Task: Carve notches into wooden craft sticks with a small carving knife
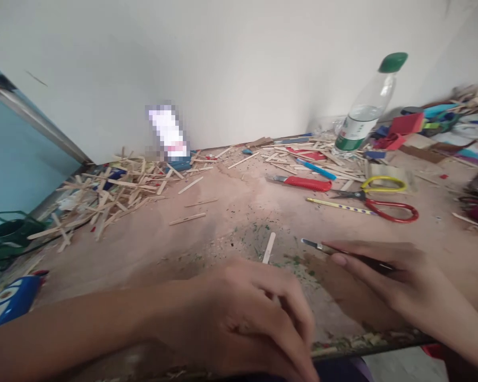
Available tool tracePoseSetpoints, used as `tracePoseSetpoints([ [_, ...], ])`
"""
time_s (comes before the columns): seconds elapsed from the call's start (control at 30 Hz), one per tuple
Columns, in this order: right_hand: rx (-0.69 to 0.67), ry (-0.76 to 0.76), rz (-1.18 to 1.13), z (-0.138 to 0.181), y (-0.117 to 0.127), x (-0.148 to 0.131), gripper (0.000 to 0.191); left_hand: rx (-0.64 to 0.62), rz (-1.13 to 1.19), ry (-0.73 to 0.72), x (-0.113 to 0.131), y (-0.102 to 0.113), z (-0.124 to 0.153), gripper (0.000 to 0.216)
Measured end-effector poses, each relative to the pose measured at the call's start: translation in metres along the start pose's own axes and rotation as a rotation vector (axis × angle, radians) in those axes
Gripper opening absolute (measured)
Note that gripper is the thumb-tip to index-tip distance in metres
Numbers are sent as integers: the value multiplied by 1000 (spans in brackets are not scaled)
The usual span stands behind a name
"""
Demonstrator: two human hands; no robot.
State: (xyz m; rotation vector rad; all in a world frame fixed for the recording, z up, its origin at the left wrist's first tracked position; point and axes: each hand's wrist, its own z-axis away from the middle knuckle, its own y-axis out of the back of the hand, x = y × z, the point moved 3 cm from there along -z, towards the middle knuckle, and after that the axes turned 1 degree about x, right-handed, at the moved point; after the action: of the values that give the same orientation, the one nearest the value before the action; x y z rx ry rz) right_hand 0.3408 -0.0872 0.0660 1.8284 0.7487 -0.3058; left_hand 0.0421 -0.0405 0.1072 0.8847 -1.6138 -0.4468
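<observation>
My left hand [258, 313] is low in the middle, with its fingers curled down near the table's front edge. A pale sliver, which looks like wood, shows between its fingers; the fingertips are partly hidden and blurred. Just beyond the knuckles lies a wooden craft stick [269, 247], its near end hidden behind the hand. On the right, my right hand [398, 276] is closed round a slim carving knife [318, 245] with a dark handle and a short metal blade, which points left above the table. Green and dark crumbs [263, 233] lie scattered between the hands.
Beyond the right hand lie scissors [392, 210], a yellow patterned pencil [340, 206], a red utility knife [308, 183] and a blue pen-like tool [315, 170]. A bottle [360, 114] and lit phone [168, 132] stand behind. Joined sticks [115, 199] pile up left.
</observation>
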Motion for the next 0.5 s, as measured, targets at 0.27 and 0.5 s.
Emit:
tracePoseSetpoints([
  [0.27,-184,146,-57,-6,-4,-2,30,210,-474,171,-76,5,32,50],
  [0.5,-380,247,-15,-33,-8,-21,30,61,-568,272,-95,-26,28,86],
])
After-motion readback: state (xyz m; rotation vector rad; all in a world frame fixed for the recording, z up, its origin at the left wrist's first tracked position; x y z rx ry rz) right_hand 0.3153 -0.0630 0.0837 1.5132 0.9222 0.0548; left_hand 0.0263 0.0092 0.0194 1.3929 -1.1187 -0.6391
